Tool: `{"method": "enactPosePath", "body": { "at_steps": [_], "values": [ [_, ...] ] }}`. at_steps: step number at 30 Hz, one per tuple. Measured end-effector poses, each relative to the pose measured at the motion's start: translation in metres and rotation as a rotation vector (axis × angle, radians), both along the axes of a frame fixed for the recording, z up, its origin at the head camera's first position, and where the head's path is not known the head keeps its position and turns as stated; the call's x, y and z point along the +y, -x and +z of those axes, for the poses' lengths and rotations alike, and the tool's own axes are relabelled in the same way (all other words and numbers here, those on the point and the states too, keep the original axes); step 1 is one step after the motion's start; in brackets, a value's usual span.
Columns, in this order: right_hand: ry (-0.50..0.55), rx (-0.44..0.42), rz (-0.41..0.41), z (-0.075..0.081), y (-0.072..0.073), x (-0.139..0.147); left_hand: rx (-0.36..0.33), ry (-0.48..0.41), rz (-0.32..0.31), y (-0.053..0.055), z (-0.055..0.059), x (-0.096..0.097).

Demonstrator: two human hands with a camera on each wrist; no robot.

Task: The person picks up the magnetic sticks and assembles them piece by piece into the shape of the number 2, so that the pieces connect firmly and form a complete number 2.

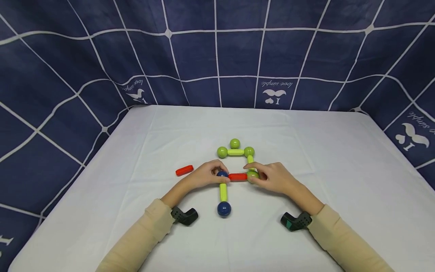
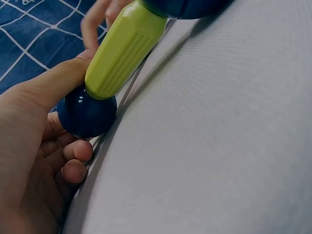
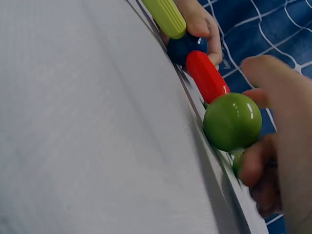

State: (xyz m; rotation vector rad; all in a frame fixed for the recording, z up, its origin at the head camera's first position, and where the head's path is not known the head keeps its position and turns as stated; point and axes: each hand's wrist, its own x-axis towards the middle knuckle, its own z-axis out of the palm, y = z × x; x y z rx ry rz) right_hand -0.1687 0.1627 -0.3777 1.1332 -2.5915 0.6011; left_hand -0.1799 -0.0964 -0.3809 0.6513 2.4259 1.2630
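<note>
My left hand [image 1: 207, 174] grips a blue ball [image 2: 87, 113], thumb on the near side beside a yellow-green rod [image 1: 223, 192]. That rod runs toward me to a second blue ball [image 1: 224, 209]. A red rod [image 1: 238, 177] joins the gripped ball to a green ball [image 3: 232, 122]. Around this green ball my right hand [image 1: 273, 176] is spread, its thumb apart from the ball in the right wrist view. Another yellow-green rod [image 1: 250, 160], partly behind the right fingers, leads to a farther green ball [image 1: 249, 152].
Farther back, a yellow-green rod [image 1: 236, 152] links that ball to another green ball [image 1: 222, 152]. A separate green ball [image 1: 235, 143] sits just behind it. One loose red rod [image 1: 184, 170] lies left of the left hand on the white table [image 1: 163, 128].
</note>
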Motion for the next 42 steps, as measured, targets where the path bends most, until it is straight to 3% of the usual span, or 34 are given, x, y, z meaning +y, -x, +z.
{"method": "enactPosePath", "body": {
  "at_steps": [4,8,10,12,16,19,24,30,33,38,42],
  "values": [
    [-0.131,-0.127,-0.086,-0.001,-0.001,0.003,0.001,0.011,-0.017,0.0,0.002,0.001],
    [-0.148,-0.175,-0.115,-0.003,-0.002,0.004,0.023,0.035,-0.016,0.002,0.01,-0.002],
    [-0.148,-0.194,-0.12,-0.004,-0.003,0.003,0.06,0.067,0.014,0.004,0.018,-0.009],
    [-0.148,-0.21,-0.126,-0.005,-0.003,0.003,0.117,0.153,0.061,0.006,0.027,-0.019],
    [-0.142,-0.224,-0.127,-0.005,-0.004,0.002,0.205,0.423,0.138,0.007,0.049,-0.046],
    [-0.137,-0.229,-0.127,-0.005,-0.004,0.002,0.134,0.584,0.152,0.003,0.062,-0.064],
    [-0.138,-0.239,-0.132,-0.006,-0.003,0.002,-0.061,0.728,0.107,-0.002,0.073,-0.08],
    [-0.132,-0.235,-0.129,-0.007,-0.001,0.002,-0.131,0.726,0.092,0.002,0.069,-0.081],
    [-0.127,-0.23,-0.132,-0.006,0.001,0.002,-0.119,0.703,0.075,0.005,0.066,-0.078],
    [-0.121,-0.233,-0.136,-0.004,0.001,0.002,0.007,0.633,0.084,0.005,0.067,-0.068],
    [-0.122,-0.243,-0.125,-0.005,0.0,0.003,0.163,0.525,0.113,-0.007,0.072,-0.043]
  ]
}}
